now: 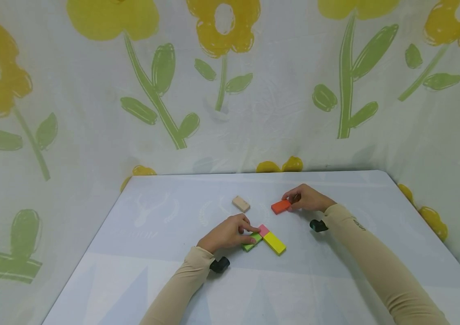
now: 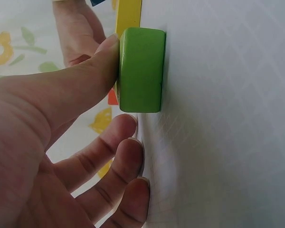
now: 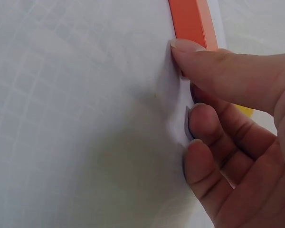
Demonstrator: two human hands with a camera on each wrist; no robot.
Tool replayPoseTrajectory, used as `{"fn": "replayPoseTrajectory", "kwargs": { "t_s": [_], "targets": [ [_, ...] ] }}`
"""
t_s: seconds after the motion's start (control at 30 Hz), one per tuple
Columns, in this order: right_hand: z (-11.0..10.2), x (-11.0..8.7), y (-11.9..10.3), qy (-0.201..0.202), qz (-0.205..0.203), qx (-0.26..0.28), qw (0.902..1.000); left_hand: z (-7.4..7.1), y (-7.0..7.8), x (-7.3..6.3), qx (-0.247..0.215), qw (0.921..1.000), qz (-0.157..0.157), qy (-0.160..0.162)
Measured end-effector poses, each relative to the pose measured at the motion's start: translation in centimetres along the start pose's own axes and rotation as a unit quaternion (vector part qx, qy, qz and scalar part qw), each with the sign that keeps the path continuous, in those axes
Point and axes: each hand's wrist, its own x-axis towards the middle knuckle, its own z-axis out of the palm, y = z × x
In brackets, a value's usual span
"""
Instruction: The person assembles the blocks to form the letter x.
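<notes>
My left hand [image 1: 227,231] rests its thumb on a green wooden block [image 1: 252,244] that lies flat on the table. Its index finger reaches to a small pink block [image 1: 263,230] at the green one's far end. A yellow block [image 1: 274,243] extends from the pink one toward the near right. Farther back, my right hand [image 1: 310,198] pinches the right end of an orange-red block [image 1: 280,207] between thumb and fingers. In the right wrist view the thumb lies along the side of that block [image 3: 189,23]; the index fingertip is hidden.
A plain beige wooden block [image 1: 241,204] lies behind the left hand, left of the orange-red one. The pale table [image 1: 165,289] ends at a back edge before a flower-printed cloth [image 1: 270,108]. Black wrist cameras [image 1: 219,265] hang under both wrists.
</notes>
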Motion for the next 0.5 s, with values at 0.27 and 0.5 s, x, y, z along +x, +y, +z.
{"fn": "replayPoseTrajectory", "kwargs": {
  "t_s": [0.27,0.5],
  "targets": [
    [-0.07,-0.14,0.29,-0.004,-0.007,-0.001,1.0000,-0.02,0.00,0.12,0.000,1.0000,-0.002,-0.002],
    [-0.35,-0.37,0.38,-0.010,-0.020,0.003,0.9997,-0.09,0.08,0.11,0.000,1.0000,-0.005,-0.003]
  ]
}}
